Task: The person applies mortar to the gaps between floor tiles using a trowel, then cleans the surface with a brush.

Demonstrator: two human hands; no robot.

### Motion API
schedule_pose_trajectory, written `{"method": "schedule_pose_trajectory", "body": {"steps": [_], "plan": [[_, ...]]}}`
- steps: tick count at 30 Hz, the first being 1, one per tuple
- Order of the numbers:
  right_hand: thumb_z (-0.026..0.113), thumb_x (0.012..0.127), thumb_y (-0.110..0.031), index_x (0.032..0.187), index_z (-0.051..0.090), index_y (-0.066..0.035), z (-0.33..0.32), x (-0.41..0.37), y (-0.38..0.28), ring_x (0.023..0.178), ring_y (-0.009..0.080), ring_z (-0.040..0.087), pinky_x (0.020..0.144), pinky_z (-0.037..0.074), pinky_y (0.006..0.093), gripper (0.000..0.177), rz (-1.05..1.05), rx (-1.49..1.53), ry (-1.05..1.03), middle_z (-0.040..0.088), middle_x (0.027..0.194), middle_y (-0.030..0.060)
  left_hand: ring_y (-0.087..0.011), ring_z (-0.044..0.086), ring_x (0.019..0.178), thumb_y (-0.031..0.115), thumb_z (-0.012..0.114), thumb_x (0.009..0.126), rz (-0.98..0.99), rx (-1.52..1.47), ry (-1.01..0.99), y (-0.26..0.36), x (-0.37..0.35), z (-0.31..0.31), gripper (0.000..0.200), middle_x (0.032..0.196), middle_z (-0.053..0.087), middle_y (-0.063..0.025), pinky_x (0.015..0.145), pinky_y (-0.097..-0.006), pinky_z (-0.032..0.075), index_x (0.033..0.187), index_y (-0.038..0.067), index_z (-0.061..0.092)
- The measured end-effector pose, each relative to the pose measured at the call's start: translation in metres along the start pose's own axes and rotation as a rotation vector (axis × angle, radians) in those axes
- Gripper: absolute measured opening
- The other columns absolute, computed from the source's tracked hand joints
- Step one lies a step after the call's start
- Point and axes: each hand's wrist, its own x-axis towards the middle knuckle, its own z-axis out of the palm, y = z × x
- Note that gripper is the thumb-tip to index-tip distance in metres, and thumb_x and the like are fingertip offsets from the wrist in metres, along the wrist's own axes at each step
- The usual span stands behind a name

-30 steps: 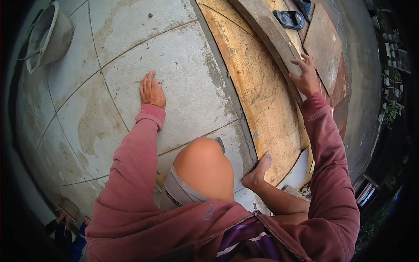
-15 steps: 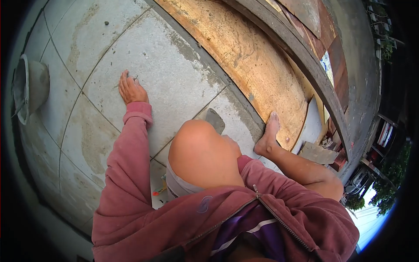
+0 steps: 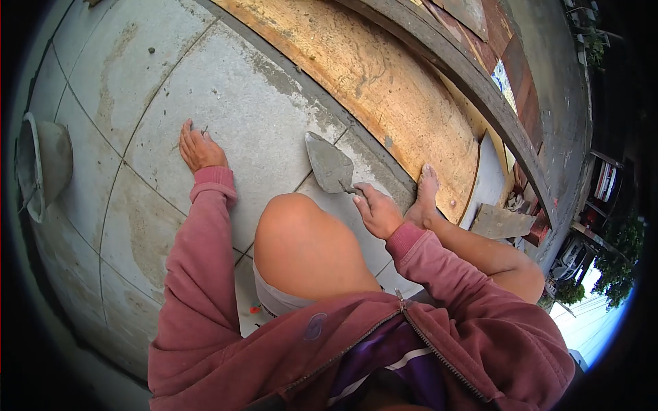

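Note:
A trowel (image 3: 330, 164) with wet grey mortar on its blade is in my right hand (image 3: 378, 214), whose fingers close around its handle. The blade lies over the pale floor tiles (image 3: 253, 109), close to the joint between two of them and short of the mortar strip (image 3: 384, 168) along the tiles' edge. My left hand (image 3: 201, 148) rests on the large tile with its fingers stretched out, holding nothing that I can see. Small grey crumbs lie by its fingertips. Most of the trowel's handle is hidden by my right hand.
A bucket (image 3: 55, 163) stands at the far left. Beyond the mortar strip runs a wooden board (image 3: 384, 89), bordered by a curved timber beam (image 3: 473, 82). Scrap boards (image 3: 504, 222) lie at the right. My bare foot (image 3: 425, 195) is on the board's near end.
My right hand has come out from behind my knee, bringing the trowel forward over the tiles into fuller view. My left hand stays on the tile. The view has shifted slightly.

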Motion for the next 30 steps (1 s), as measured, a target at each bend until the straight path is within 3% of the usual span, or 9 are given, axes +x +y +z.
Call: {"method": "schedule_pose_trajectory", "body": {"steps": [3,7,12,15,18,20,24,27,30], "plan": [[0.047,0.088,-0.029,0.105,0.047,-0.005,-0.001,0.015,-0.015,0.083,0.0417,0.057,0.073,0.043,0.0480,0.029,0.110,-0.183,-0.246,0.060,0.085,0.0255,-0.0298,0.033,0.125,0.007,0.048,0.085,-0.003,0.003,0.000,-0.002,-0.003,0.000,0.012,0.132,0.040,-0.0113,0.105,-0.0418,0.023,0.096,0.003,0.047],[0.046,0.089,-0.027,0.097,0.050,-0.004,-0.017,0.040,-0.005,0.079,0.0444,0.055,0.069,0.043,0.0488,0.026,0.183,-0.011,-0.013,0.057,0.076,0.0272,-0.0297,0.033,0.125,0.007,0.048,0.085,0.005,-0.007,-0.003,0.001,-0.002,-0.003,0.012,0.131,0.040,-0.0115,0.105,-0.0418,0.022,0.096,0.003,0.047],[0.045,0.089,-0.029,0.099,0.050,-0.002,-0.019,0.039,-0.005,0.081,0.0452,0.056,0.073,0.043,0.0494,0.030,0.088,-0.068,-0.195,0.058,0.082,0.0299,-0.0292,0.033,0.125,0.008,0.047,0.086,0.012,0.016,-0.005,0.000,-0.002,0.001,0.011,0.132,0.039,-0.0116,0.105,-0.0417,0.022,0.096,0.003,0.047],[0.046,0.088,-0.029,0.097,0.051,-0.002,-0.022,0.047,-0.004,0.082,0.0443,0.056,0.073,0.043,0.0479,0.030,0.286,0.106,-0.087,0.058,0.082,0.0295,-0.0286,0.032,0.125,0.008,0.047,0.086,-0.003,0.029,-0.010,-0.004,-0.004,-0.001,0.012,0.132,0.039,-0.0113,0.106,-0.0416,0.022,0.097,0.003,0.047],[0.046,0.088,-0.029,0.095,0.053,-0.001,-0.027,0.042,-0.008,0.082,0.0437,0.056,0.072,0.043,0.0472,0.030,0.095,-0.007,-0.166,0.058,0.083,0.0286,-0.0280,0.032,0.126,0.008,0.047,0.086,-0.003,0.023,-0.013,0.000,-0.001,0.002,0.012,0.133,0.039,-0.0107,0.106,-0.0416,0.022,0.098,0.004,0.047],[0.047,0.088,-0.029,0.095,0.054,0.000,-0.034,0.049,-0.007,0.082,0.0437,0.056,0.072,0.043,0.0462,0.030,0.298,0.153,-0.141,0.058,0.083,0.0277,-0.0277,0.032,0.126,0.008,0.047,0.087,-0.017,0.039,-0.024,-0.003,-0.003,0.001,0.012,0.133,0.038,-0.0104,0.106,-0.0415,0.022,0.098,0.004,0.047],[0.047,0.088,-0.028,0.095,0.054,-0.001,-0.040,0.045,-0.025,0.079,0.0432,0.056,0.071,0.044,0.0445,0.029,0.263,0.131,-0.211,0.059,0.081,0.0268,-0.0280,0.032,0.126,0.008,0.048,0.086,-0.005,0.040,-0.013,-0.001,-0.003,0.001,0.014,0.132,0.039,-0.0102,0.106,-0.0414,0.022,0.099,0.003,0.047],[0.046,0.088,-0.027,0.097,0.054,-0.001,-0.051,0.047,-0.043,0.082,0.0451,0.054,0.074,0.043,0.0453,0.029,0.540,0.309,-0.281,0.059,0.084,0.0276,-0.0282,0.032,0.126,0.008,0.048,0.085,0.001,0.039,-0.014,-0.001,-0.003,0.001,0.014,0.132,0.039,-0.0105,0.106,-0.0414,0.022,0.098,0.003,0.047],[0.046,0.089,-0.028,0.097,0.054,-0.001,-0.030,0.052,-0.025,0.063,0.0309,0.059,0.058,0.046,0.0398,0.029,0.300,0.164,-0.216,0.058,0.069,0.0195,-0.0288,0.033,0.125,0.008,0.048,0.085,0.006,0.039,-0.011,-0.003,-0.003,-0.001,0.014,0.132,0.039,-0.0109,0.105,-0.0415,0.023,0.098,0.004,0.047]]}}
